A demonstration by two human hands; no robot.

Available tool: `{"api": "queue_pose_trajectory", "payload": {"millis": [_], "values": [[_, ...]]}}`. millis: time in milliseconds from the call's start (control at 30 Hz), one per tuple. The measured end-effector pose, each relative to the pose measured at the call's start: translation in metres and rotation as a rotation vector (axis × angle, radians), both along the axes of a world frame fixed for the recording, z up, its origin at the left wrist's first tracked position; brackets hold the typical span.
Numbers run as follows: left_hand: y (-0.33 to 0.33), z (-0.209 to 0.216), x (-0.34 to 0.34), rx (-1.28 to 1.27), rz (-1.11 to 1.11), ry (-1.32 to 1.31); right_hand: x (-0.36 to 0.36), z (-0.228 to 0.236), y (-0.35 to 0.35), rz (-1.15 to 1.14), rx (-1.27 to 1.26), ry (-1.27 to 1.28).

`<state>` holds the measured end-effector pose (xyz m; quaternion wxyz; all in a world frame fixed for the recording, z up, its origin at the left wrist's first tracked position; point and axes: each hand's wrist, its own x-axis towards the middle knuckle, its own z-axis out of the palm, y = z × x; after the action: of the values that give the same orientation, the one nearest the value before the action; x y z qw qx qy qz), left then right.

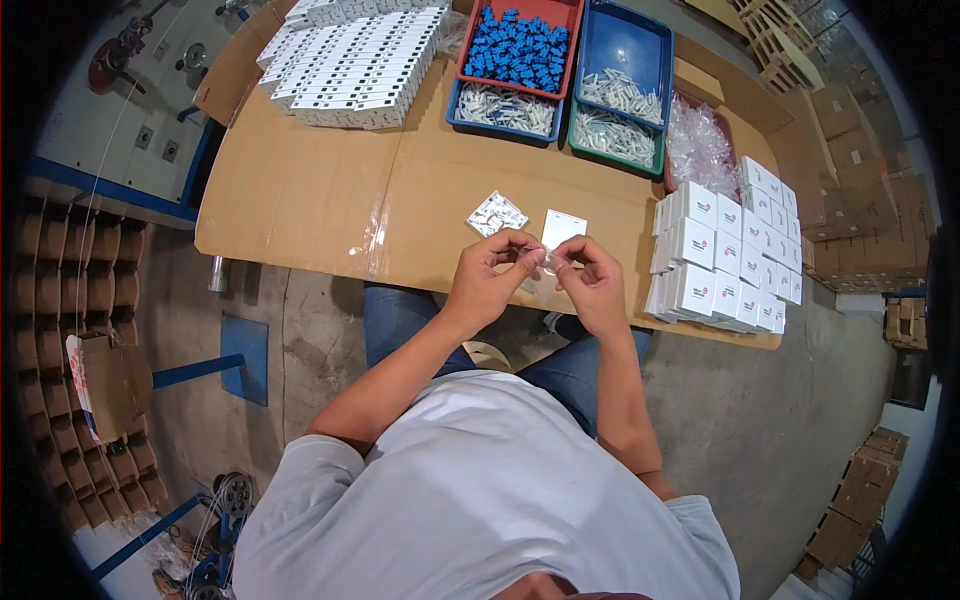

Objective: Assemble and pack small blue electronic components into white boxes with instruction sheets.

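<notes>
At the near edge of the cardboard-covered table, both of my hands are closed at the fingertips. Between them is a small clear plastic bag, partly hidden by the fingers; its contents are too small to make out. My left hand pinches it from the left, thumb against forefinger. My right hand pinches it from the other side. Just beyond the fingers lies a flat white box. Left of that box rests an open white square piece with small parts on it.
Stacked white boxes stand at right, and rows of white units at far left. At the back, a red tray holds blue parts; blue and green trays hold whitish pieces. Clear bags fill another bin.
</notes>
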<state>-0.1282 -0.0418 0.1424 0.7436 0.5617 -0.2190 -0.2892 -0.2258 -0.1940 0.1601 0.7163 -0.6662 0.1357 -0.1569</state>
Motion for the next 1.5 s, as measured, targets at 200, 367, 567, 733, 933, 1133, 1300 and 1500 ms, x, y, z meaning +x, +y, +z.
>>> {"api": "queue_pose_trajectory", "payload": {"millis": [200, 367, 567, 733, 933, 1133, 1300, 1500], "values": [[0.019, 0.000, -0.011, 0.138, -0.041, -0.214, -0.015, 0.005, 0.002, 0.060, -0.315, 0.161], [0.042, -0.014, -0.028, 0.231, -0.042, -0.470, -0.039, -0.020, 0.022, 0.107, -0.082, 0.245], [0.054, -0.047, -0.047, 0.256, -0.158, -0.194, -0.068, -0.042, 0.035, 0.217, 0.154, 0.337], [0.058, -0.081, -0.046, 0.170, -0.401, 0.081, -0.086, -0.055, 0.027, 0.202, 0.218, 0.289], [0.046, -0.075, -0.020, 0.325, -0.279, 0.045, -0.075, -0.076, 0.022, 0.229, 0.245, 0.243], [0.036, -0.087, -0.001, 0.334, -0.224, 0.228, -0.047, -0.083, 0.023, 0.206, -0.064, 0.210], [0.022, -0.107, 0.014, 0.412, -0.144, 0.070, -0.022, -0.109, 0.018, 0.107, -0.351, 0.208], [0.005, -0.119, 0.065, 0.538, 0.272, -0.646, 0.022, -0.132, -0.001, -0.117, -0.350, 0.260]]}}
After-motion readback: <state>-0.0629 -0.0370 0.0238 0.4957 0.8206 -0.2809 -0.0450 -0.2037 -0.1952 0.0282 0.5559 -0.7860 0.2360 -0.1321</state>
